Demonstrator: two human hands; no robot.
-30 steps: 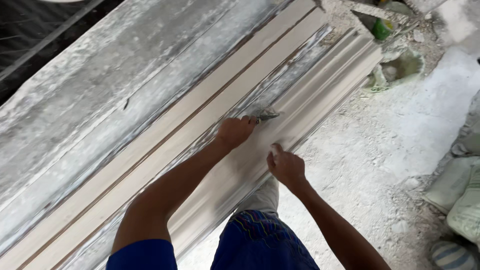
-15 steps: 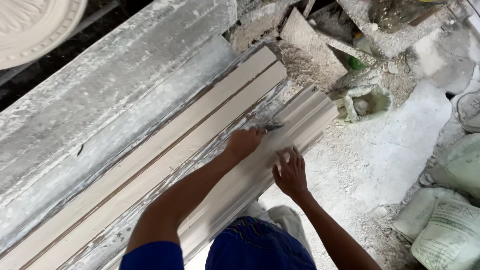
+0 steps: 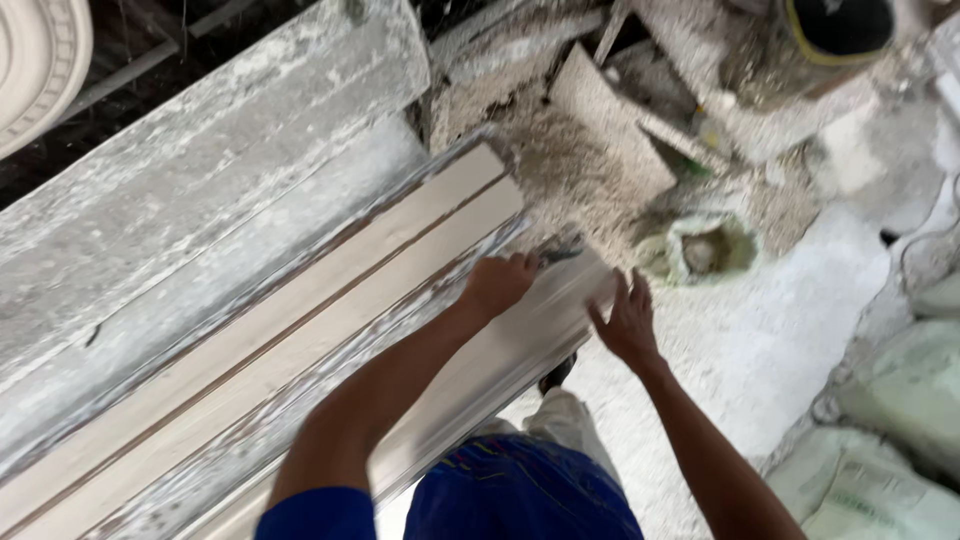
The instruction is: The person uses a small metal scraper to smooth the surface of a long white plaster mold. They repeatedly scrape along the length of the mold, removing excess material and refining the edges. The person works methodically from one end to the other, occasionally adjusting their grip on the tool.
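Note:
A long white plaster moulding (image 3: pixel 500 350) lies diagonally along a dusty workbench (image 3: pixel 200 230). My left hand (image 3: pixel 497 285) grips a small metal scraper (image 3: pixel 558 256) pressed against the moulding near its far end. My right hand (image 3: pixel 628 322) rests flat, fingers spread, on the moulding's end edge just right of the scraper. Two pale wooden strips (image 3: pixel 300 330) run parallel beside the moulding.
Plaster rubble and broken slabs (image 3: pixel 600 150) lie beyond the bench end. A dirty small bowl (image 3: pixel 700 250) sits on the white-dusted floor. Filled sacks (image 3: pixel 900 420) are stacked at the right. A round ornate plaster piece (image 3: pixel 35 60) shows at top left. A bucket (image 3: pixel 830 40) stands at the top.
Both hands have slid along the moulding toward its far end, the scraper travelling with the left hand. The view has shifted, and more rubble and the bench end show.

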